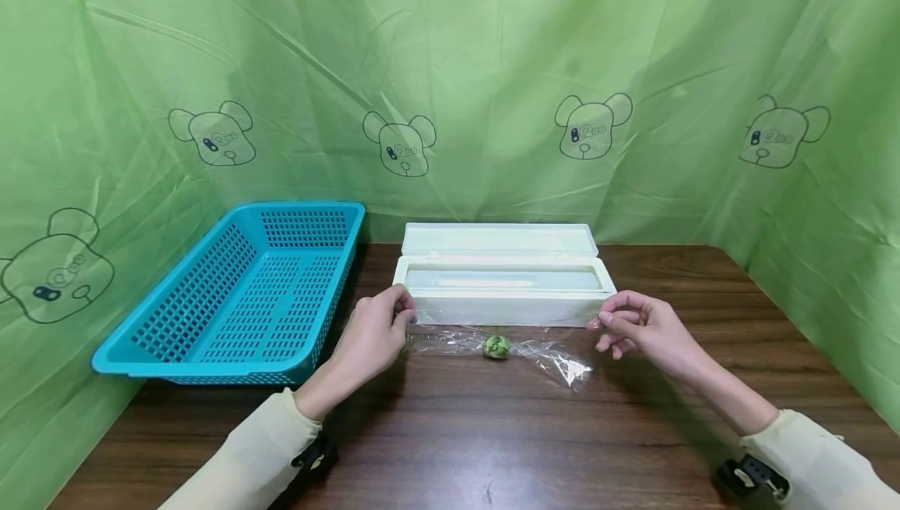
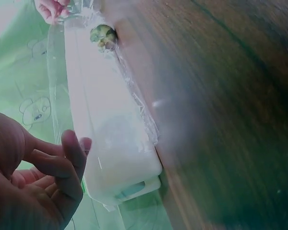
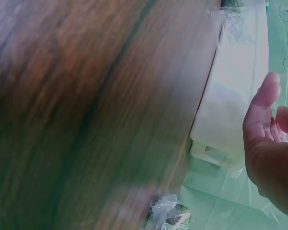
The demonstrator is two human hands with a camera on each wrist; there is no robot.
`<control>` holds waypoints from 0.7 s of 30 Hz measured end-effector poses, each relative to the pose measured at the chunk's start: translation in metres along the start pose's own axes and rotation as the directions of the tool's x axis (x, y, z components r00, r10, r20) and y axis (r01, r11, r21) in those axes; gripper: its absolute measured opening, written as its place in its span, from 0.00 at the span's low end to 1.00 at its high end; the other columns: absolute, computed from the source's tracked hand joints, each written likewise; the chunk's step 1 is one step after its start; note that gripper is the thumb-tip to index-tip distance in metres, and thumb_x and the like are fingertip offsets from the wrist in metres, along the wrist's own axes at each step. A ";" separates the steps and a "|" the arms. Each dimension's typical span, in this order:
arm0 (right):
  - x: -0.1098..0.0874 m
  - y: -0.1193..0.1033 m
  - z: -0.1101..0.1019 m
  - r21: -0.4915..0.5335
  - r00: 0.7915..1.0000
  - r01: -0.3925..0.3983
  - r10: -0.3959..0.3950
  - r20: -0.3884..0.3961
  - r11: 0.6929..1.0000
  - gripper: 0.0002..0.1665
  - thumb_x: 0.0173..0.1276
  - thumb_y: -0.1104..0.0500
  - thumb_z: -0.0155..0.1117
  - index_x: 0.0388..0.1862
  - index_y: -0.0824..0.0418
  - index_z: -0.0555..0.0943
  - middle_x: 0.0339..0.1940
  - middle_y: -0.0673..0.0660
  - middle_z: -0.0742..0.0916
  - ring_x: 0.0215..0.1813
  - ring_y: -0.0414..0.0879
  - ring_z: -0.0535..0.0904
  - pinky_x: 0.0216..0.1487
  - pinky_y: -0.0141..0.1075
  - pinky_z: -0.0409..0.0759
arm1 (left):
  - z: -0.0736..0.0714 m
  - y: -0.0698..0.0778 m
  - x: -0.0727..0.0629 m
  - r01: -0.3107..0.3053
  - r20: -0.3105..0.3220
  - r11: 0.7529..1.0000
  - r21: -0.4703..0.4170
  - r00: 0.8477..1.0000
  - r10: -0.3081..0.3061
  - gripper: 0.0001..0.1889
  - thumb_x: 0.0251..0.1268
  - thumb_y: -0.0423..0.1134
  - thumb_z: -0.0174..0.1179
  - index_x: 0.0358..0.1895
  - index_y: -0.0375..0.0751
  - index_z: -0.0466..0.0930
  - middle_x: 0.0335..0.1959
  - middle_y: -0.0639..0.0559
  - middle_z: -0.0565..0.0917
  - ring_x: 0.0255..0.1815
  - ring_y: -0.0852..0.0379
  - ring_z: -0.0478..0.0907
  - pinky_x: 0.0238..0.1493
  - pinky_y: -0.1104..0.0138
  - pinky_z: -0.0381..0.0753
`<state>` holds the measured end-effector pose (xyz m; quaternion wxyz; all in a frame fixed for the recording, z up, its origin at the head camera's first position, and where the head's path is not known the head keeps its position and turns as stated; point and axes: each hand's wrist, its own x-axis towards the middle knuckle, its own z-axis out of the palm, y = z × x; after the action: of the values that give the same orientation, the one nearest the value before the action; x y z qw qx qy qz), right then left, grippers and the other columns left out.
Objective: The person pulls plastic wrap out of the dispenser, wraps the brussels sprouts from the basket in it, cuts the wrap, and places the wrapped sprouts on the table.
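Between the fingertips of my left hand [image 1: 373, 330], thumb and forefinger pinch one edge of a sheet of clear plastic wrap [image 2: 57, 86]. My right hand [image 1: 647, 330] pinches the sheet's other end, fingertips close to the box's right front corner. The sheet spans the front of a long white box [image 1: 502, 308], whose lid [image 1: 499, 239] stands raised at the back. Just before the box, a small round green-and-yellow thing [image 1: 496, 347] lies in crumpled clear wrap [image 1: 562, 361] twisted out to both sides.
A blue perforated basket [image 1: 330, 330] stands to the left. Green cloth [image 1: 485, 33] with printed bear heads hangs behind the brown wooden table [image 1: 457, 440]. Low in the right wrist view, a crumpled clear bundle [image 3: 165, 211] shows past the box's end.
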<state>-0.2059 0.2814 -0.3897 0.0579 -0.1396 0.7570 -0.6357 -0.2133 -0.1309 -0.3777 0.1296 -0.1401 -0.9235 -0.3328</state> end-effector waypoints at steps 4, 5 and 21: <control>0.000 0.000 0.002 0.020 1.000 -0.007 0.008 -0.005 1.000 0.11 0.80 0.68 0.59 0.50 0.78 0.72 0.39 0.70 0.89 0.37 0.50 0.90 0.36 0.39 0.88 | 0.000 -0.001 0.000 -0.008 -0.003 1.000 -0.006 1.000 0.008 0.08 0.71 0.26 0.63 0.35 0.42 0.80 0.27 0.50 0.83 0.25 0.57 0.76 0.29 0.61 0.76; 0.000 0.000 0.002 0.012 1.000 -0.010 0.010 -0.011 1.000 0.11 0.80 0.69 0.60 0.50 0.79 0.72 0.38 0.70 0.89 0.37 0.50 0.90 0.37 0.40 0.88 | 0.000 -0.001 0.001 -0.010 -0.004 1.000 -0.004 1.000 0.010 0.08 0.71 0.26 0.63 0.35 0.42 0.80 0.27 0.51 0.83 0.25 0.57 0.75 0.30 0.61 0.77; -0.007 0.004 0.009 -0.297 1.000 0.014 -0.020 -0.018 0.955 0.12 0.71 0.64 0.73 0.49 0.71 0.87 0.37 0.64 0.89 0.35 0.46 0.86 0.38 0.39 0.86 | 0.001 -0.008 0.001 -0.030 0.051 0.999 0.022 0.998 0.029 0.08 0.70 0.25 0.66 0.34 0.42 0.82 0.24 0.54 0.81 0.25 0.58 0.74 0.29 0.61 0.75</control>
<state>-0.1975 0.2754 -0.3959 0.0230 -0.1467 0.8431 -0.5169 -0.2166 -0.1360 -0.3826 0.1129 -0.1607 -0.9280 -0.3167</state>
